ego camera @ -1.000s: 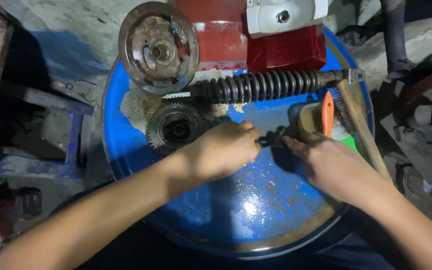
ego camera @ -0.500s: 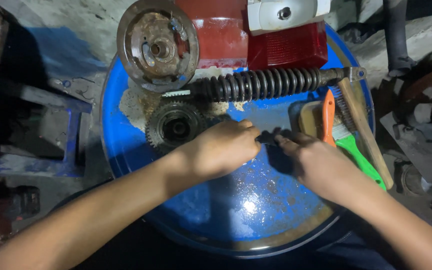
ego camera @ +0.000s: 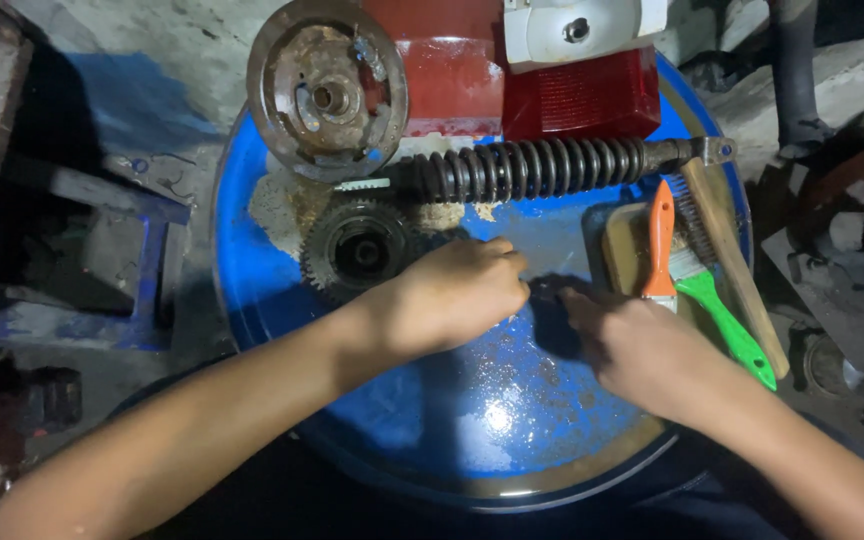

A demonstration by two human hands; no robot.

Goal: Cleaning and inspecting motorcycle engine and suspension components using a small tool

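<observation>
My left hand and my right hand meet fingertip to fingertip over the top of a blue drum. Between the fingers sits a small dark part; both hands pinch it, and most of it is hidden. A dark toothed gear lies just left of my left hand. A black coil spring shock absorber lies across the drum above both hands.
A rusty round brake plate leans at the drum's far left edge. Red and white housings stand at the back. At the right lie an orange-handled brush, a green-handled brush and a wooden handle. Blue metal frame stands left.
My right hand has shifted slightly left and down, with its fingers closer to the small part. The left hand stays nearly in place.
</observation>
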